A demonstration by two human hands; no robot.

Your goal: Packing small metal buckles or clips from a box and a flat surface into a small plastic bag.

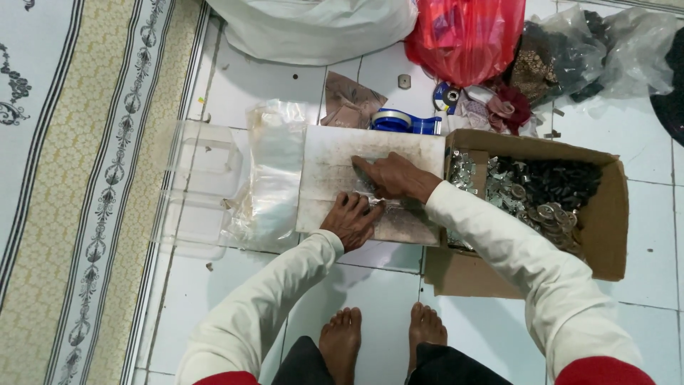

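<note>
A worn white board (331,175) lies flat on the tiled floor. My left hand (350,219) rests on its near edge, fingers pinching a small clear plastic bag (381,203) with small items inside. Reaching over from the right, my right hand (390,176) presses flat on the same bag on the board. Just right of the board stands an open cardboard box (613,235) filled with small silver and dark metal pieces (541,196).
A pile of clear plastic bags (274,178) and a clear plastic container (199,189) lie left of the board. A blue tape dispenser (399,122), a red bag (467,36), a white sack (313,25) and dark bags (570,53) sit beyond. A patterned rug (78,178) covers the left. My bare feet (381,335) are below.
</note>
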